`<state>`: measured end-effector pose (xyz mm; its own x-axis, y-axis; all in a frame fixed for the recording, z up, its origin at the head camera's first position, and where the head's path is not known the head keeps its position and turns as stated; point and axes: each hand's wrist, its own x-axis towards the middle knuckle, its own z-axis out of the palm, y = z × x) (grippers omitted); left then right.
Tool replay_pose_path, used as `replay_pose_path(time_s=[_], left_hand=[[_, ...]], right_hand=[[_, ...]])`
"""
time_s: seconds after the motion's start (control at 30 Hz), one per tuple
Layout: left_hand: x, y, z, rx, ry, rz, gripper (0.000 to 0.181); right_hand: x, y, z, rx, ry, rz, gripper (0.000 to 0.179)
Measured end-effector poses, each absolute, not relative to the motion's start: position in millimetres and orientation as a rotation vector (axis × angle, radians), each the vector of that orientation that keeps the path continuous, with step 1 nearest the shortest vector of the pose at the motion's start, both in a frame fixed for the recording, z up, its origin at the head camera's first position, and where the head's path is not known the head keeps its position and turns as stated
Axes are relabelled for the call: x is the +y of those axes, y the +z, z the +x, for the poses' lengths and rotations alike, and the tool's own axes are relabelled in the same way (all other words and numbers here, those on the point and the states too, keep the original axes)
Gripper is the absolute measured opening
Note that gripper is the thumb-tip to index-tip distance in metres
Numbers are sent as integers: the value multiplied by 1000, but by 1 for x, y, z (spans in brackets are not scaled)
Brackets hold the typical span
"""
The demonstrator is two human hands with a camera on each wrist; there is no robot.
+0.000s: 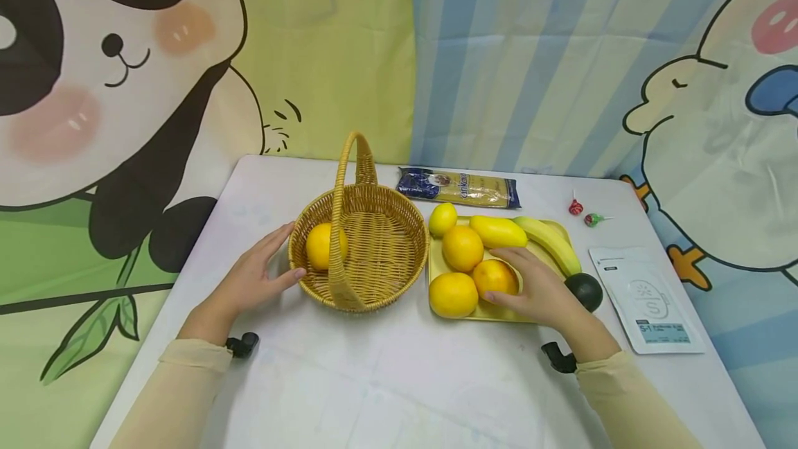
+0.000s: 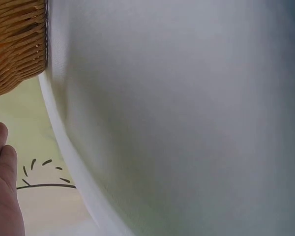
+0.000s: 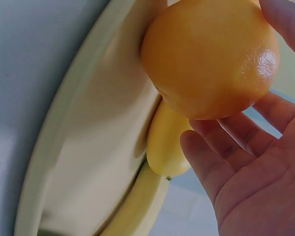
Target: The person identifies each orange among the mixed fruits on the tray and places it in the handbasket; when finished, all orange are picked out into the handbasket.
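At the left side of a wicker basket (image 1: 374, 300) my left hand (image 1: 255, 276) holds its fingers nearly straight, its fingertips and thumb right at the rim. Inside that basket, left of the handle, lies an orange (image 1: 318, 247). My right hand (image 1: 539, 289) has its thumb and fingers about another orange (image 1: 495, 276) on the yellow tray (image 1: 551, 229). From the right wrist view, this orange (image 3: 211, 59) lies between thumb and fingers, with some fingertips hidden behind it. Beside it are a third orange (image 1: 463, 248) and a round yellow fruit (image 1: 453, 295).
A lemon (image 1: 442, 219), a smooth yellow oblong fruit (image 1: 499, 231), a banana (image 1: 551, 244) and a dark green avocado (image 1: 584, 292) are also at the tray. Behind lies a pasta packet (image 1: 458, 188). To the right are two lollipops (image 1: 576, 207) and a white pouch (image 1: 647, 300).
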<state>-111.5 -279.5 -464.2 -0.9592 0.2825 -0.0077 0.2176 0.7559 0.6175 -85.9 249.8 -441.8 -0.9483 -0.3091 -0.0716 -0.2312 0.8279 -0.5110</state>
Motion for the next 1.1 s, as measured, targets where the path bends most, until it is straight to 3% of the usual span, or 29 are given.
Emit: replay_pose_path(time_s=[1.1], left_hand=[[-280,-467,-112,2843,1012,401,98]], right_hand=[[253,-447,-83,2836,-770,-387,83]])
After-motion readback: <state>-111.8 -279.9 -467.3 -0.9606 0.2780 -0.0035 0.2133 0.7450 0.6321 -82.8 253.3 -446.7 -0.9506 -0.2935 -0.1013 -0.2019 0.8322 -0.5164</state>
